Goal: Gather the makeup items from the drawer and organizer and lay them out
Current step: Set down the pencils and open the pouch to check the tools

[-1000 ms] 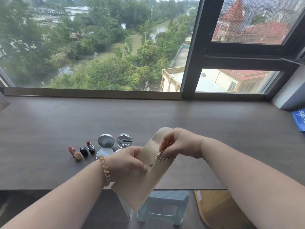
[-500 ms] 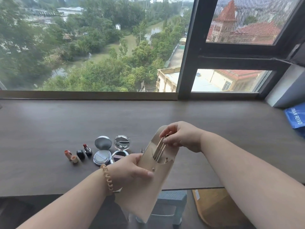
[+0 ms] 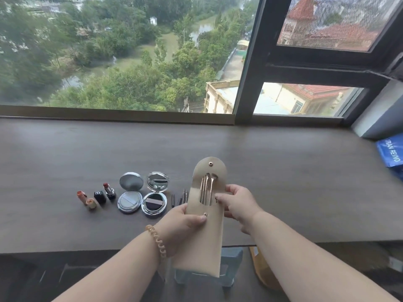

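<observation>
A beige snap pouch [image 3: 204, 240] stands upright above the desk's front edge, its flap open at the top. Thin metal tools [image 3: 207, 190] stick out of its mouth. My left hand [image 3: 185, 221] grips the pouch's left side with the thumb near the snap. My right hand [image 3: 237, 203] holds its right edge, fingertips at the tools. Laid out to the left are two open lipsticks [image 3: 81, 196] [image 3: 109, 189], a black cap [image 3: 99, 196], a cushion compact [image 3: 130, 194] and a mirror compact [image 3: 155, 197], both open. Dark pencils [image 3: 180, 198] lie partly behind the pouch.
The dark wood desk [image 3: 283, 182] runs along a big window. A blue bag [image 3: 391, 152] lies at the far right. Below the desk's edge stand a pale blue stool [image 3: 233, 267] and a brown cardboard box [image 3: 261, 271].
The pouch has gone from tilted to upright, its flap now fully open. My right hand dropped from the top of the tools to the pouch's right edge.
</observation>
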Available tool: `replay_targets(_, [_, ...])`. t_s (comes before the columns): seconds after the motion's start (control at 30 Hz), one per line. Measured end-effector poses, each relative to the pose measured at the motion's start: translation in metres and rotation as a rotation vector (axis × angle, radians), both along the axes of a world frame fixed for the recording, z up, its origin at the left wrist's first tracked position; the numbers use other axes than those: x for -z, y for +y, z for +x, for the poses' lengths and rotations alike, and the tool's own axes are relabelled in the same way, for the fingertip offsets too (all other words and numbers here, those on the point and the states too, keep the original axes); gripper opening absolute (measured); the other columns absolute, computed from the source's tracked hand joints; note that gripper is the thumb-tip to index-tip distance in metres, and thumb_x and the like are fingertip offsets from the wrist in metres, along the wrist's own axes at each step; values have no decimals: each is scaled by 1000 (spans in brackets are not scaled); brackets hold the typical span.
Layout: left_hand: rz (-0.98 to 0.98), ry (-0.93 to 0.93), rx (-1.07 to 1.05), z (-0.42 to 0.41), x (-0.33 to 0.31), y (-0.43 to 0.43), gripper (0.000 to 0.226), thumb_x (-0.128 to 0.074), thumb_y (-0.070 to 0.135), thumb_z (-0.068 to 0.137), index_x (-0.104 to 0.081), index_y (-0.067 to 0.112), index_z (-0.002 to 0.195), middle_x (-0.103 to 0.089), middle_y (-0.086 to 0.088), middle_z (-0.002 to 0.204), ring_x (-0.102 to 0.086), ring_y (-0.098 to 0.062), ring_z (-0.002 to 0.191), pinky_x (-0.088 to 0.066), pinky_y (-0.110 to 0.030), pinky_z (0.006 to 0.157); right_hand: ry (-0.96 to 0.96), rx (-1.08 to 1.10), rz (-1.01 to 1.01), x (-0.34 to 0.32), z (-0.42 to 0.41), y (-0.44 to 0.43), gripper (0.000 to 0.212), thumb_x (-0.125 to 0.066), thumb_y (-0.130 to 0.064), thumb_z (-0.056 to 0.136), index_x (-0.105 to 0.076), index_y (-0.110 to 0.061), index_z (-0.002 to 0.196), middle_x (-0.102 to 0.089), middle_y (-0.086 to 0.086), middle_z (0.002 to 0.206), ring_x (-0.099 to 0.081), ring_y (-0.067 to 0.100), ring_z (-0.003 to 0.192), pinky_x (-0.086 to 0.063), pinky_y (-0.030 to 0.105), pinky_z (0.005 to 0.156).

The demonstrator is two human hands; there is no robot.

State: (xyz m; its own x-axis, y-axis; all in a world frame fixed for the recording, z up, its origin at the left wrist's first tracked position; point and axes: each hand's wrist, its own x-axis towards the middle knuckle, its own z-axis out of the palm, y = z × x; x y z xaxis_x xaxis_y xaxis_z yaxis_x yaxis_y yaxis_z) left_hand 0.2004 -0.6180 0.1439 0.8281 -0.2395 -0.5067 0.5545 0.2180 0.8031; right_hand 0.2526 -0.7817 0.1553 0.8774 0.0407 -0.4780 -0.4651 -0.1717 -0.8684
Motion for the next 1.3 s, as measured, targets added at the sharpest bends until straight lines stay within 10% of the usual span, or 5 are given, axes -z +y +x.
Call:
replay_targets(0.3, [348,107,-4,-4,53,-14,38,-67,12,65,-58,11,102,-69,-9,99,-68,-28,91,-55,-43,77,23,140,-44,47,30,-1,25,-66,-10,77,-62,-16,101,-72,14,90,-64,25,74,-54,47,79])
replay_targets(0.63, [854,-14,-19,25,84,-30,39,-65,22,76,-52,27,113,-64,4,91,-61,-16,84,-42,-22,69,-50,-1,-244,90,51,2,62,-70,-7,75,-42,-24,128,-63,0,95,-62,14,85,-48,29,69])
replay_targets(0.83, [1035,-16,47,39,92,-34,42,-67,31,77,-50,22,115,-66,0,115,-61,-22,107,-48,-30,87,-134,-222,-463,95,52,5,87,-76,-17,68,-29,-22,142,-45,3,136,-44,18,124,-37,26,96])
replay_targets(1.3, [1482,-242,217,37,91,-44,43,-57,43,84,-43,29,122,-46,1,118,-48,-19,114,-39,-34,91,-362,-627,-1029,110,35,2,64,-55,-46,86,-32,-26,143,-26,-6,152,-11,19,143,-14,39,112])
